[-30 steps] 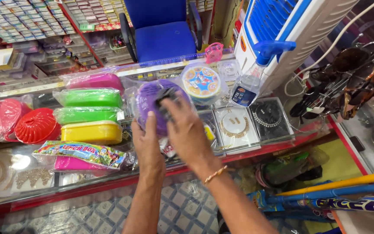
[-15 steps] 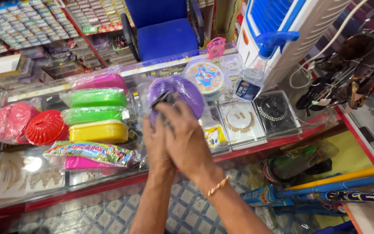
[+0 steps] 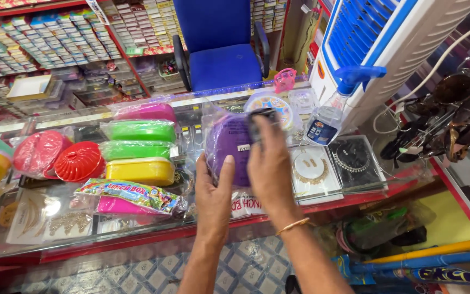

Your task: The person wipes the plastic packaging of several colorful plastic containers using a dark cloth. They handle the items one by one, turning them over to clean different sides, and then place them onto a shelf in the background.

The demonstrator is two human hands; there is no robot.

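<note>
1. My left hand [image 3: 214,188] is under the near left edge of the purple box [image 3: 229,147], thumb up against its front, fingers wrapped behind it and gripping it.
2. My right hand [image 3: 270,163] lies flat across the box's right side, fingers [image 3: 270,128] stretched up toward its far edge. They press on something dark at the top, but I cannot tell what it is. There is a thin gold bangle [image 3: 293,225] on that wrist.
3. The purple box is round, sits in a clear wrapper, and is tilted up between both hands above the middle of the glass surface [image 3: 137,231].
4. Just right of my right hand, flat on the surface, a white necklace card [image 3: 314,171]; beside it, further right, a dark necklace card [image 3: 354,160].
5. Just beyond the box, a round printed lid [image 3: 273,103], and right of that a small clear bottle with a blue label [image 3: 322,122].
6. Left of my hands, a stack of wrapped boxes: pink box [image 3: 148,111] farthest, then green box [image 3: 140,130], another green, then yellow box [image 3: 140,170]. Near them lies a colourful printed packet [image 3: 131,195] on top of a pink one.
7. Further left, two red round baskets [image 3: 77,161], touching each other.
8. Far side: a blue chair [image 3: 218,49] behind the surface, shelves of small packets [image 3: 44,38] to its left, and a white and blue air cooler [image 3: 387,49] on the right.
</note>
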